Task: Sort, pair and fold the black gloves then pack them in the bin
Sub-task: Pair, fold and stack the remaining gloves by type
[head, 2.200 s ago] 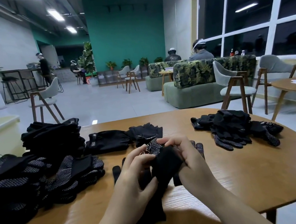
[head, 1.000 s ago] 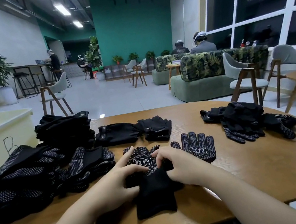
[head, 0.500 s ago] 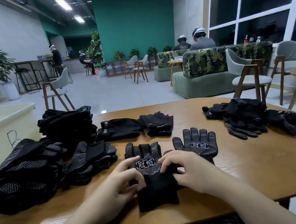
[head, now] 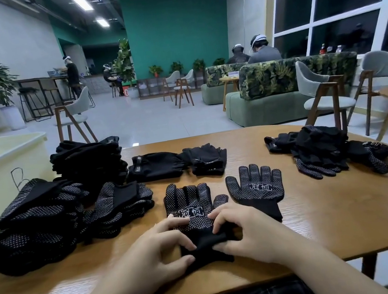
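The cuff (head: 206, 247) of the near glove (head: 191, 206) is pinched from both sides: the left hand (head: 153, 251) has its fingers (head: 177, 222) curled onto the dotted palm with the thumb under the cuff edge, and the right hand (head: 247, 229) has its fingers (head: 217, 220) clamped on the opposite side of the same cuff.

The near glove is laid flat on the surface (head: 337, 221), dotted side up. It is judged light, soft and limp, so it is likely to sag and crease wherever it is not held. The rubber dots are likely to drag on the wood rather than slide. The cuff, or the line across the palm, is judged the best place for a hold.

Just right of the near glove lies its mate (head: 257, 187), flat, with a corner touched by the right hand. Beyond the near glove, two plain folded gloves (head: 178, 164) are seen. Left of it, stacks (head: 47, 219) of folded pairs are piled, and the bin (head: 1, 160) stands past them, off the surface's edge. Well to the right, a loose heap (head: 324, 150) is left unsorted. Nothing is judged to block a fold, though the stacks crowd the path to the bin.
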Action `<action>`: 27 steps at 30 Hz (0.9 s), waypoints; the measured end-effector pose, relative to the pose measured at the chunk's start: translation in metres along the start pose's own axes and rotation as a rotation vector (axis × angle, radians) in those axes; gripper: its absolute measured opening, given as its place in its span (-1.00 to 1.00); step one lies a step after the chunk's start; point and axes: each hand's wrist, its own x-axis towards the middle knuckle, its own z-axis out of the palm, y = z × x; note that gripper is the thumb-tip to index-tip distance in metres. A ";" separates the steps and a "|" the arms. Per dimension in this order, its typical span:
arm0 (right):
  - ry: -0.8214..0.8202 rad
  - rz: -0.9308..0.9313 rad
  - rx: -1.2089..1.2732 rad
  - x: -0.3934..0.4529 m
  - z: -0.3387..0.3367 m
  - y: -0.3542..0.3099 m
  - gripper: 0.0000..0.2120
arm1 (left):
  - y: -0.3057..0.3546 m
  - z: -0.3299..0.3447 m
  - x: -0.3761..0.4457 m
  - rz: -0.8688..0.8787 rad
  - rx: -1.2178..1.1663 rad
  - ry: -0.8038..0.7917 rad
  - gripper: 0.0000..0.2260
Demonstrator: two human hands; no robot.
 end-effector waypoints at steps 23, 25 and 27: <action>0.102 0.037 -0.054 0.001 -0.003 -0.003 -0.62 | 0.002 -0.013 -0.004 -0.033 -0.134 -0.100 -0.71; 0.206 0.054 -0.086 0.006 -0.008 -0.008 -0.65 | 0.005 -0.016 0.001 -0.065 -0.180 -0.052 -0.67; 0.256 0.092 -0.105 0.016 -0.015 -0.012 -0.73 | 0.006 -0.017 0.012 -0.123 -0.152 0.085 -0.82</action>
